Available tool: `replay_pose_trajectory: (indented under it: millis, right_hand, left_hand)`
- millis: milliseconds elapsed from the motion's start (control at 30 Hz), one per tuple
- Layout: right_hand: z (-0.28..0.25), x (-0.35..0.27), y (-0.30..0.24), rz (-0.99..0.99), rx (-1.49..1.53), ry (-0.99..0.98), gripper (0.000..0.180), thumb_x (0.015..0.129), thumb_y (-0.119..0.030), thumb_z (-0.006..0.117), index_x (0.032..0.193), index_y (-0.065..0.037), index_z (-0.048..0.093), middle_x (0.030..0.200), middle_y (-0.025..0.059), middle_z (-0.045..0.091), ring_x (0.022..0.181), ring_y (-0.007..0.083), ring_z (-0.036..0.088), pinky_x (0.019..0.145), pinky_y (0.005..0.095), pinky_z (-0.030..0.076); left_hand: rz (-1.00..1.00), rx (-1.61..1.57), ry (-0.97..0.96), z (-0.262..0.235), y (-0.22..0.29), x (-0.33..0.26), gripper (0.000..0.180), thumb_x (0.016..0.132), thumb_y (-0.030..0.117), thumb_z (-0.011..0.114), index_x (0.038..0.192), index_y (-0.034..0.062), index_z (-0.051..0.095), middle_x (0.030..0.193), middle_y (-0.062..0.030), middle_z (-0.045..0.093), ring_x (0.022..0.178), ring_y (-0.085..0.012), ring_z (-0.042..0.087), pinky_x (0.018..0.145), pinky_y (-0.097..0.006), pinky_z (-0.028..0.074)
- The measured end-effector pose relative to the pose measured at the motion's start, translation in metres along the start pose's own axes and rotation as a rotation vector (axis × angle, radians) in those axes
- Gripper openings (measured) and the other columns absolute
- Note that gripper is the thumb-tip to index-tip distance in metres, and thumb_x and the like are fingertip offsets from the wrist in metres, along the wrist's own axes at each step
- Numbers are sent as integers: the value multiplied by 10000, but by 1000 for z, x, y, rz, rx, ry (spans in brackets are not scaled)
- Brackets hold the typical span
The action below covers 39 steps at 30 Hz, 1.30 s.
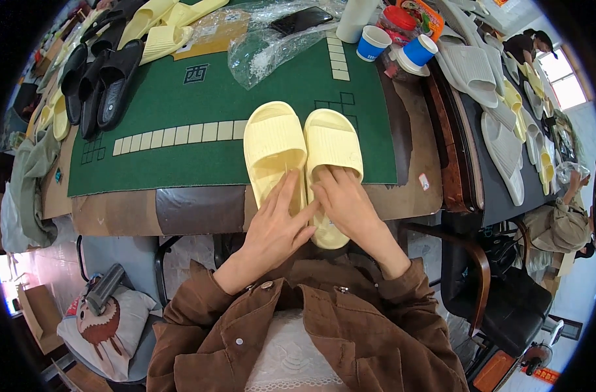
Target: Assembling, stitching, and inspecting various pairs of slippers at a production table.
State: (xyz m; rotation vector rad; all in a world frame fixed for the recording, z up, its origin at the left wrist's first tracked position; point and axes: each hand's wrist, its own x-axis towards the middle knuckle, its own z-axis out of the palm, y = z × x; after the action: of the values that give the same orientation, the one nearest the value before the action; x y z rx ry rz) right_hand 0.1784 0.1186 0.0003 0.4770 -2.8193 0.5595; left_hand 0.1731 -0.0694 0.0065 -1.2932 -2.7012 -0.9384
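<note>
A pair of pale yellow slides is laid side by side, toes pointing away, at the near edge of the table [200, 209], half on the green mat [180, 124] and with the heels reaching over the brown border. The left slide [272, 147] is covered at its heel by the left hand [275, 225], whose fingers [286, 189] are spread flat and closed on nothing. The right slide [332, 147] is pressed at its footbed by the right hand [345, 202], fingers likewise extended, with no grip taken. The two slides appear already matched and aligned, touching along their inner sides; bagging or moving them does not appear begun. A clear plastic bag [272, 46] lies toward the far edge, and black slides [108, 78] are lined along the left edge.
</note>
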Motion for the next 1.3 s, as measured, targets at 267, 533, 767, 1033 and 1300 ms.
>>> replay_pose_trajectory:
  millis: [267,533,767,1033,1300]
  right_hand:
    - [-23,-17,-11,86,60,7,310,874,-76,562,1158,42,527,1186,218,499,1061,386,538,871,425,476]
    - [-46,-11,3,42,238,-68,154,880,-71,582,998,20,620,881,133,636,808,284,649,690,351,521]
    - [-53,69,42,244,471,158,121,851,-93,597,868,19,640,755,135,630,668,246,610,623,327,480]
    - [-1,136,65,225,398,-57,237,837,-160,635,990,21,651,877,135,677,785,219,653,716,332,509]
    - [10,151,62,266,473,-117,230,843,-113,591,1024,23,632,849,123,680,727,187,661,671,325,527]
  left_hand:
    - [-18,156,63,7,-12,21,451,850,293,622,1252,104,547,1394,-297,287,1286,-458,346,1046,-501,341]
    - [-36,154,12,3,-20,42,429,858,336,612,1241,156,542,1228,-259,393,1180,-445,424,973,-502,388]
    - [-6,152,-16,3,-28,40,430,882,382,572,1266,196,514,1247,-265,394,1214,-441,406,1001,-491,363]
    - [27,212,24,6,-28,40,436,870,376,579,1262,196,516,1223,-262,417,1183,-433,446,1001,-476,368]
    - [36,233,38,7,-29,40,428,879,374,563,1258,185,504,1213,-257,420,1157,-419,459,993,-468,366]
